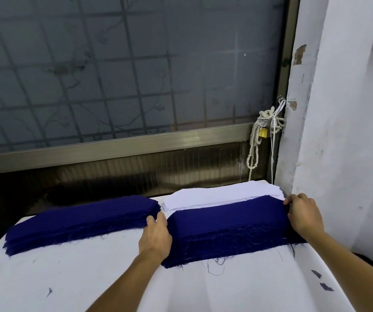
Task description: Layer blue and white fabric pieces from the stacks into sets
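Blue fabric, the right blue stack, is grasped at both ends: the left hand curls round its left end, and the right hand curls its fingers over the far right corner. The stack lies on the white-covered table, overlapping the white stack just behind it. The left blue stack lies just beside the left hand.
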Demonstrator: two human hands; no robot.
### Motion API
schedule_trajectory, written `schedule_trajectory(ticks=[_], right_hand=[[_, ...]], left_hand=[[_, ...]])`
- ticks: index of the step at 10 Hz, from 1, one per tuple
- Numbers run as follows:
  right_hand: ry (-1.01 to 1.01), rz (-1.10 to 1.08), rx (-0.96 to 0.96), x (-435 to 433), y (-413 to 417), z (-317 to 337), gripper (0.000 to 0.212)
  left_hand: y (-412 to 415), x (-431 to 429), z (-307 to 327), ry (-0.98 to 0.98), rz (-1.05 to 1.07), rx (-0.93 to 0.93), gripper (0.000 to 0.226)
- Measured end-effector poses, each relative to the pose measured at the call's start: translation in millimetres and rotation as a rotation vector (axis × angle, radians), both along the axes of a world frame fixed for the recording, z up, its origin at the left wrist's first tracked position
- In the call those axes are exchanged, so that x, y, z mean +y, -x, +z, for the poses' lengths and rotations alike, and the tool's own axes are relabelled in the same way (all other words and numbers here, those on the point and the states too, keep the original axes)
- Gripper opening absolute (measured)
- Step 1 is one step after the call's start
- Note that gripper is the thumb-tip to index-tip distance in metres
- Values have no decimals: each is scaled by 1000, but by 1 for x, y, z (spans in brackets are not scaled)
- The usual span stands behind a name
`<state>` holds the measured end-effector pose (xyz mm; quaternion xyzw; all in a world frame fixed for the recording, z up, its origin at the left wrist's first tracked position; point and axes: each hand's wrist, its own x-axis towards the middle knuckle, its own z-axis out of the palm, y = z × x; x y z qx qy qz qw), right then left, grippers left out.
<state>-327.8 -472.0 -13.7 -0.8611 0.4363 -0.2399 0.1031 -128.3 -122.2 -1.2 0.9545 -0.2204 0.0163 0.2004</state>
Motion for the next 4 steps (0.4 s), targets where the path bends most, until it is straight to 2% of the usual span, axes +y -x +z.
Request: schedule_trajectory(ticks=[2,3,4], right_hand=[[58,1,128,1,5,6,24],[162,-17,157,8,5,9,25],[218,-3,15,28,-5,16,21]], left_hand=[[-5,9,11,-9,-17,-65,23],[-7,13,16,14,-42,-136,22],[-9,18,28,63,-90,-204,23]])
